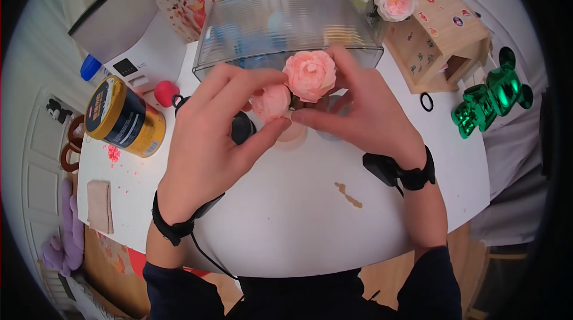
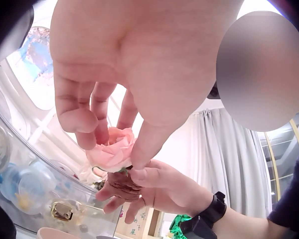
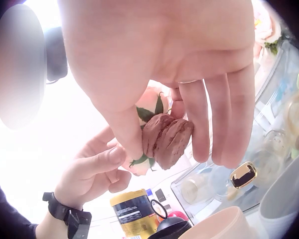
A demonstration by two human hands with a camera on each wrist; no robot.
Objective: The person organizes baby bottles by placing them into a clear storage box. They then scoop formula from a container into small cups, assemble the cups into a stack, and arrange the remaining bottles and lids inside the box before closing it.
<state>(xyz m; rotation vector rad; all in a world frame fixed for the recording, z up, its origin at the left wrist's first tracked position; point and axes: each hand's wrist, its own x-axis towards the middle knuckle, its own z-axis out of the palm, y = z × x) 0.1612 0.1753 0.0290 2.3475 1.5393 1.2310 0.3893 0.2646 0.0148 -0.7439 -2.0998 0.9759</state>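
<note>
Two pink artificial roses are held up together over the table, between both hands. My left hand [image 1: 200, 132] pinches the left rose [image 1: 271, 103] with thumb and fingers. Thumb and fingers of my right hand [image 1: 376, 108] grip the other rose [image 1: 311, 75], which sits slightly higher. Beneath the blooms, a brown, clay-like lump [image 3: 167, 141] with a grooved surface shows in the right wrist view, along with green leaves [image 3: 152, 110]. The right thumb lies along the lump's side. In the head view the lump is hidden below the petals.
Behind the hands stands a clear lidded box [image 1: 286, 28]. A peach cup [image 1: 292, 140] and a black cup [image 1: 242, 129] are below them. A yellow tub [image 1: 128, 120] stands left; a wooden house [image 1: 436, 33] and green bear figure [image 1: 492, 96] stand right. A brown strip [image 1: 348, 195] lies in front.
</note>
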